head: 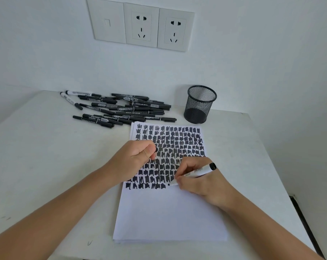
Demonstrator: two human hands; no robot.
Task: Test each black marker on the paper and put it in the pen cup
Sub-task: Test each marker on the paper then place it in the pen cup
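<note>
Your right hand point(196, 180) grips the marker point(203, 170); thumb and fingers are curled round the lower barrel in a writing hold; the barrel is white with a black end, tilted up and to the right; its tip touches the paper point(168, 212) at the right end of the bottom row of scribbles point(177, 143); the heel of that hand rests on the sheet.

Your left hand point(136, 158) lies on the left part of the paper, over the scribbles; fingers are curled in, thumb against the forefinger; a small black piece shows pinched there, looks like a cap point(155, 149); most of it is hidden, so I can't confirm.

The paper is a thin stack, lying near the table point(46, 156) middle; the scribbles fill its upper half in rows; the lower half is white.

The cup point(200, 105) is black mesh, upright, at the back of the table, just beyond the paper's top right corner; well apart from both hands.

The pile point(125, 109) of markers lies flat at the back left, left of the cup; mostly dark barrels, two white ones at its far left edge; the nearest ones lie just beside the paper's top left corner.

On the wall above: a switch plate and two sockets point(142, 25) in a row.
</note>
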